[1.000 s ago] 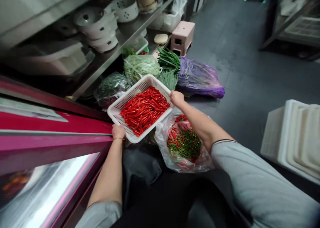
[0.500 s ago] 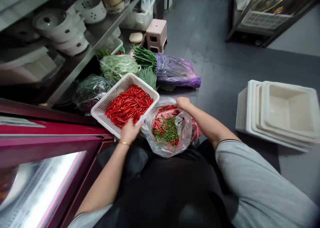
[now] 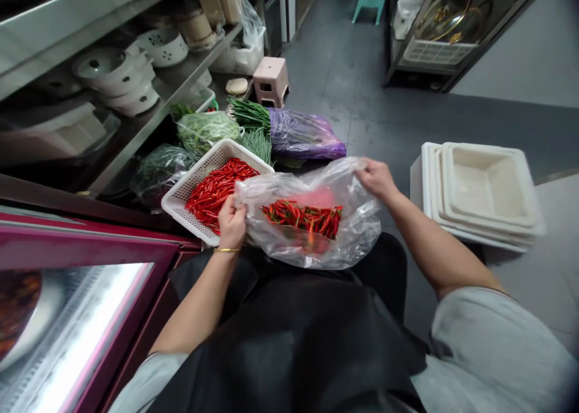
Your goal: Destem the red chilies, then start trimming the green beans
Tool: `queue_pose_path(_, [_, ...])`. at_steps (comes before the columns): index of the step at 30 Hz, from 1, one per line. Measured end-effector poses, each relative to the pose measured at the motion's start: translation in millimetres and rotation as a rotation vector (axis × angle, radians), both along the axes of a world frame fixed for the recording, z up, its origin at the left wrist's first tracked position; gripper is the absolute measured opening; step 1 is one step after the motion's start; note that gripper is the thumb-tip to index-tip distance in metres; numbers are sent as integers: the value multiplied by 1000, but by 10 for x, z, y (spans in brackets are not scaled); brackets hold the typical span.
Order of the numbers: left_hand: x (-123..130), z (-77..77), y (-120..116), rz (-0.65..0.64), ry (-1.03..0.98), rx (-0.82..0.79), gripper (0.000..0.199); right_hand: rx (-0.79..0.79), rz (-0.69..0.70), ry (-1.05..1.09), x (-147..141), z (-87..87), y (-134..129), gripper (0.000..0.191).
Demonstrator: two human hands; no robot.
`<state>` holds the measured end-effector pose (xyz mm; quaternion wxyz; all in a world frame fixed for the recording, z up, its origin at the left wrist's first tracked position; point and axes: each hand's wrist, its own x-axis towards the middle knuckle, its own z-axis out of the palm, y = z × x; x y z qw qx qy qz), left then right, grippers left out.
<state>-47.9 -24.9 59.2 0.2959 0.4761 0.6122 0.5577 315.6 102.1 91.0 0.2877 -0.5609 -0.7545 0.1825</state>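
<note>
Pale grey short sleeves (image 3: 493, 340) — loose, softly creased, ending near the elbows, left hand (image 3: 232, 223) bare with a thin gold bracelet (image 3: 226, 250) around its wrist, right hand (image 3: 376, 178) bare, black garment (image 3: 294, 346) down the front — broadly folded, faintly shiny, dark trousers (image 3: 386, 268) at the knee

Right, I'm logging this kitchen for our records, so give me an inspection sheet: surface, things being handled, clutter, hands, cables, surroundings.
Surface: dark floor.
Things handled: translucent plastic bag containing red chillies; white perforated basket, also holding red chillies, to its left.
Clutter: purple bag around green stalks; bagged greens; pink stool.
Hands: left hand and right hand grip opposite sides of the plastic bag.
Cables: nothing seen.
Surroundings: metal shelf with white pots at left; stacked white bins at right.
</note>
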Motion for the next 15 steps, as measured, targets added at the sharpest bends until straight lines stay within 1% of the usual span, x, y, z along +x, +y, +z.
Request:
queue_pose_path(2, [295,186,94,-152,-29,44,11,-23,-46,19,30,-113,-7,34])
queue_pose_path(3, [434,271,173,-221,-38,63,12,-16,-77,66,23,-131,23,34])
queue_pose_path(4, [548,353,267,-275,-52,89,14,1,-113,124,3,-117,71,36])
queue_pose_path(5, [626,429,368,-299,-74,128,16,18,-147,189,-31,-75,133,39])
queue_pose_path(6, [660,497,468,-286,-106,179,19,30,-167,251,-81,-12,204,41])
queue_pose_path(7, [648,549,557,-241,-144,235,21,41,-171,307,-146,60,279,42])
queue_pose_path(8, [595,576,624,-175,-181,284,23,57,-165,359,-227,128,356,42])
queue_pose_path(9, [507,571,661,-103,-207,318,24,74,-150,402,-321,181,430,42])
queue_pose_path(10, [400,529,664,-45,-220,326,25,81,-118,430,-424,210,499,40])
queue_pose_path(11, [286,447,631,-12,-216,299,26,73,-67,435,-529,213,558,39])
queue_pose_path(12, [179,331,565,-12,-198,232,26,52,-4,419,-626,191,605,37])
queue_pose_path(13, [89,189,476,-53,-172,123,28,17,69,381,-708,152,635,35])
queue_pose_path(15, [-26,-118,269,-186,-125,-135,32,-57,209,256,-797,67,624,33])
